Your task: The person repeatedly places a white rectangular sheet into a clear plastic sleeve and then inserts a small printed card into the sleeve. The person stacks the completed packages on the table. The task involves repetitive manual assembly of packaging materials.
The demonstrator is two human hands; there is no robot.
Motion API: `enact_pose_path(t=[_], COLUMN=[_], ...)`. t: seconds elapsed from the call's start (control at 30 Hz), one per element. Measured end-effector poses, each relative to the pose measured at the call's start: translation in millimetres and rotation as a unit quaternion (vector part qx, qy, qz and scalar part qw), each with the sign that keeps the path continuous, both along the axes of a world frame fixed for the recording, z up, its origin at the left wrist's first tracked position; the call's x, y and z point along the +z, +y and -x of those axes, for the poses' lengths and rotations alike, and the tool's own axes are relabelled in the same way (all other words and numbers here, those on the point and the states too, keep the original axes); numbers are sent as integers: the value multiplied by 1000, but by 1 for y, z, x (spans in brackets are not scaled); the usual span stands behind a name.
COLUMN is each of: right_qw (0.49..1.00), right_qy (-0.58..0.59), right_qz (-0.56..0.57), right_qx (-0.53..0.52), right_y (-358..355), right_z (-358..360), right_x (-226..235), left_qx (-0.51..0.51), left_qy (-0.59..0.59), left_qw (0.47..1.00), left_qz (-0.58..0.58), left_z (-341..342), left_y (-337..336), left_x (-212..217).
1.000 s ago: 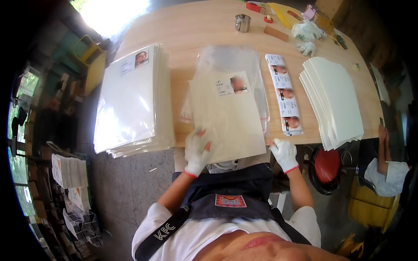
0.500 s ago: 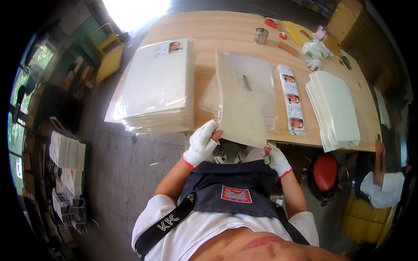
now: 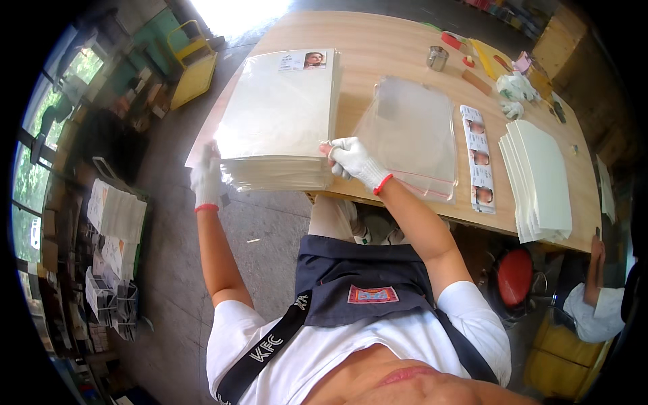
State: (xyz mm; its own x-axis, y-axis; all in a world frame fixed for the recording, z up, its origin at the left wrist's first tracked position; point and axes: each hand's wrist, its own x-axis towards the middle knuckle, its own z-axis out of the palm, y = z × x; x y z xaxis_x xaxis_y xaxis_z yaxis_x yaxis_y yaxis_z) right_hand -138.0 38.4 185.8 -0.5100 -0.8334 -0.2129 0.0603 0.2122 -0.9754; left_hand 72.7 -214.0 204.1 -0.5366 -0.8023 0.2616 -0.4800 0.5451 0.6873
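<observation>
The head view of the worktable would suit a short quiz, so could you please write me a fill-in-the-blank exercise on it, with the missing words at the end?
1. The left hand and the right hand both wear white ____.
2. The bagged stack lies to the ____ of the clear bags.
3. The label strips lie ____ the clear bags and the white sheets.
4. The top of the round seat is coloured ____.

Missing words: gloves; left; between; red.
</observation>
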Motion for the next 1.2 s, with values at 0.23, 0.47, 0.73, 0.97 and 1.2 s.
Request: enact_pose_path(t=[0.23,0.47,0.73,0.97,1.2], right_qw=[981,762,755,660,741], right_qy=[-74,205,-99,-48,-37], right_qz=[154,42,11,177,164], right_qx=[-93,-613,-648,-729,-650], right_y=[91,348,533,541,594], right_z=[8,28,94,145,201], right_x=[-22,-61,-48,-32,-35], left_qx=[46,143,-190,-424,-436], left_qy=[448,253,106,76,-65], left_qw=[878,908,956,886,851], left_qz=[-161,-301,-194,173,286], left_z=[5,-56,12,95,224], left_y=[6,58,168,202,225], left_x=[-72,-235,-245,-170,-139])
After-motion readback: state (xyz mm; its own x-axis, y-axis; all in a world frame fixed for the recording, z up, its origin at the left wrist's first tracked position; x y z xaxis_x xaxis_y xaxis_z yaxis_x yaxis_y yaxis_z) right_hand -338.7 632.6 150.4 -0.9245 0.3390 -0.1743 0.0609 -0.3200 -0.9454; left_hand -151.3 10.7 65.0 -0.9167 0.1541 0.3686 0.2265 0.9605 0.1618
